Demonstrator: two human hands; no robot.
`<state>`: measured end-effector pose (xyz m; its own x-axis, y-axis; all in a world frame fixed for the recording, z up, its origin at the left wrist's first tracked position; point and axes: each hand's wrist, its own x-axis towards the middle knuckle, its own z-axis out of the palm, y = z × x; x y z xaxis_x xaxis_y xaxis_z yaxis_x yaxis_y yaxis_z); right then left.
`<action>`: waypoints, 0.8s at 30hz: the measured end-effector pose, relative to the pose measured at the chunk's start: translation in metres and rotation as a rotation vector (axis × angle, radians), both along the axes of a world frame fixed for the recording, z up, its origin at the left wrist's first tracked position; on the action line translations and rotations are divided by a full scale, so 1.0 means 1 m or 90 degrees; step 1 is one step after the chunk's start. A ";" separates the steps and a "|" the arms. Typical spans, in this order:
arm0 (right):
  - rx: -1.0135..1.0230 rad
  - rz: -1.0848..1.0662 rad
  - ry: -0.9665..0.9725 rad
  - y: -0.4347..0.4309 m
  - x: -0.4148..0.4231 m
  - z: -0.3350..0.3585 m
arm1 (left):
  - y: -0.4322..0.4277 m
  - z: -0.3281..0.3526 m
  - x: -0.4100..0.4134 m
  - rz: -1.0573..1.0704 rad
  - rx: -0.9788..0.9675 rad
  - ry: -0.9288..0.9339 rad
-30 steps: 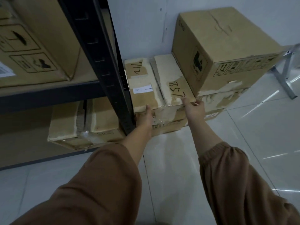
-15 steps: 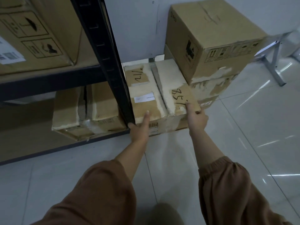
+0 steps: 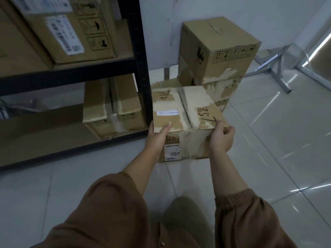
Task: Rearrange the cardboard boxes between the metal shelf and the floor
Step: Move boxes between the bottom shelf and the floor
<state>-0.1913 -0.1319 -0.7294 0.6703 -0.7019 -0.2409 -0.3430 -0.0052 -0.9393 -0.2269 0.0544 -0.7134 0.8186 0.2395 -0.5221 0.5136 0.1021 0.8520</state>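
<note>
A worn, taped cardboard box marked "857" is out on the tiled floor, just right of the black metal shelf post. My left hand grips its near left corner, thumb on top. My right hand grips the near right corner, fingers curled over the edge. Behind it a large brown box sits on top of another torn box against the wall. Whether the held box touches the floor I cannot tell.
The metal shelf's upper level carries large labelled boxes. A box lies on the bottom level, beside the post. A grey metal stand leg is on the floor at the right. Glossy tiles stretch to the right and toward me.
Both hands have pulled the "857" box toward me, away from the wall and the stacked boxes. My view has pulled back.
</note>
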 end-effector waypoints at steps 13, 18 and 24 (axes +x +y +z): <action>-0.195 -0.016 -0.025 0.036 -0.127 0.047 | 0.037 0.050 -0.103 0.079 -0.005 -0.018; -0.187 0.107 -0.037 0.073 -0.150 0.051 | 0.082 0.060 -0.142 0.156 -0.008 -0.033; -0.173 0.271 -0.020 0.150 -0.177 0.050 | 0.154 0.067 -0.203 0.274 0.039 -0.046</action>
